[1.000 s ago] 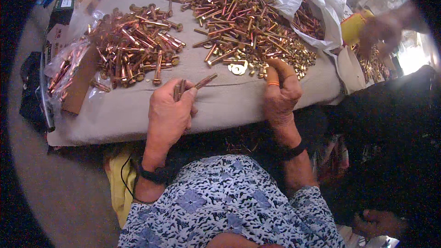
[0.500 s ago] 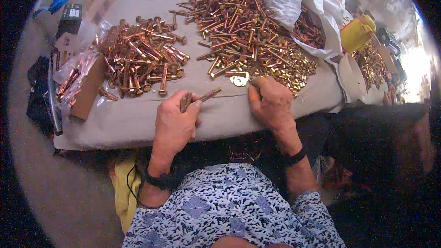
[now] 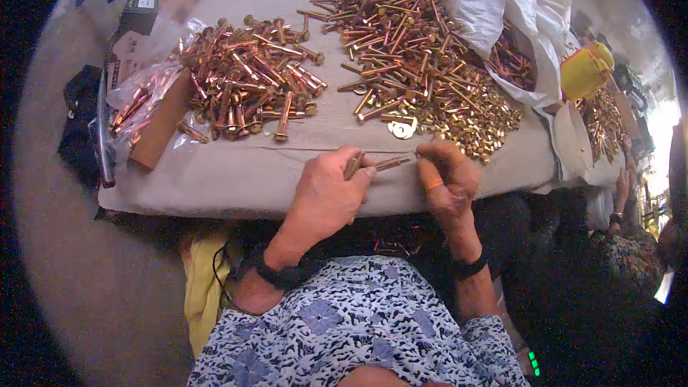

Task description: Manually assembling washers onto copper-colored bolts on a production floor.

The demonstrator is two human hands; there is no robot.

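Observation:
My left hand [image 3: 326, 197] is closed around a copper-coloured bolt [image 3: 381, 165] whose shank sticks out to the right over the near edge of the cloth-covered table [image 3: 236, 179]. My right hand [image 3: 446, 180], with an orange ring on one finger, pinches something small at the bolt's free end; what it is cannot be made out. Just beyond the hands lie a few flat washers [image 3: 403, 127]. A large loose heap of bolts and nuts [image 3: 416, 50] spreads behind the right hand. A smaller pile of bolts [image 3: 251, 82] lies to the far left.
A brown cardboard piece [image 3: 161, 129] and clear plastic bag lie at the table's left edge, with a dark box [image 3: 140, 11] behind. A white plastic sack [image 3: 516, 21] and yellow container [image 3: 588, 72] sit at the right. Another person's hand [image 3: 622, 185] shows at far right.
My right hand has drawn back from the heap to the tip of the bolt that my left hand holds. The other person's hand has left the yellow container.

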